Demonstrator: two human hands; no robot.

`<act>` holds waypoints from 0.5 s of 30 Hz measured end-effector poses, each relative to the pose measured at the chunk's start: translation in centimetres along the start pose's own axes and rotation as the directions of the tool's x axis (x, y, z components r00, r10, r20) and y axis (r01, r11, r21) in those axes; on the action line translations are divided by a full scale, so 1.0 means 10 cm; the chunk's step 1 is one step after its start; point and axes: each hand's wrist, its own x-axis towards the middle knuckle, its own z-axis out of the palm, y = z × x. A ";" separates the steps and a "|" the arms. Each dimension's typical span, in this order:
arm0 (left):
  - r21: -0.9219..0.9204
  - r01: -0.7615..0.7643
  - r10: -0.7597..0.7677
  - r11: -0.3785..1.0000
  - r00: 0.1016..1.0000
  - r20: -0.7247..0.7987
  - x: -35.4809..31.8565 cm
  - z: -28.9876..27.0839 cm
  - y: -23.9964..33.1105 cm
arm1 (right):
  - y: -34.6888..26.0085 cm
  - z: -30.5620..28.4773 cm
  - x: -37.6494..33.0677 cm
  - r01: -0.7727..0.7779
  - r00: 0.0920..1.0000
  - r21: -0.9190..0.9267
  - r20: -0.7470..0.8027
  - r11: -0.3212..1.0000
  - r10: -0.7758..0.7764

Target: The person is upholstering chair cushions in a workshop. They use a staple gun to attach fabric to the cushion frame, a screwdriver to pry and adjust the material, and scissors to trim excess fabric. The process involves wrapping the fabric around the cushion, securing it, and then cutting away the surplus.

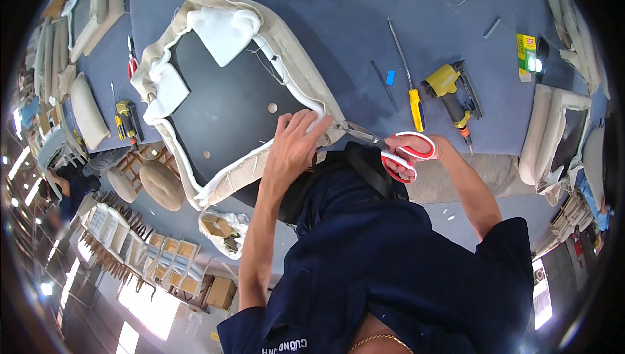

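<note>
pressed flat by the left hand point(294, 146), fingers spread, is the beige fabric edge point(260, 162) of an upturned seat cushion point(228, 103) on the blue worktable point(364, 22). just right of that hand, red-handled scissors point(397, 152) are gripped by the right hand point(416, 149), blades meeting the fabric corner. beyond the scissors, a yellow-handled screwdriver point(409, 81) and a yellow staple gun point(452, 90) are laid.

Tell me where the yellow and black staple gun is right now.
In the head view, the yellow and black staple gun lies on the blue worktable to the person's right, just beyond the right hand and beside the yellow-handled screwdriver.
</note>
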 end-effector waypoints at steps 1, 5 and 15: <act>0.089 -0.053 0.050 0.995 0.998 0.031 0.01 -0.01 -0.03 | 0.01 0.00 0.01 0.006 1.000 0.004 -0.003 1.000 -0.006; 0.376 -0.276 0.240 0.884 0.961 0.141 0.13 0.01 -0.16 | 0.03 0.01 0.03 0.042 0.999 0.031 0.007 0.999 -0.042; 0.035 -0.350 0.339 0.936 0.925 0.173 0.41 0.16 -0.32 | 0.04 -0.01 0.02 0.055 0.997 0.077 0.048 0.995 -0.059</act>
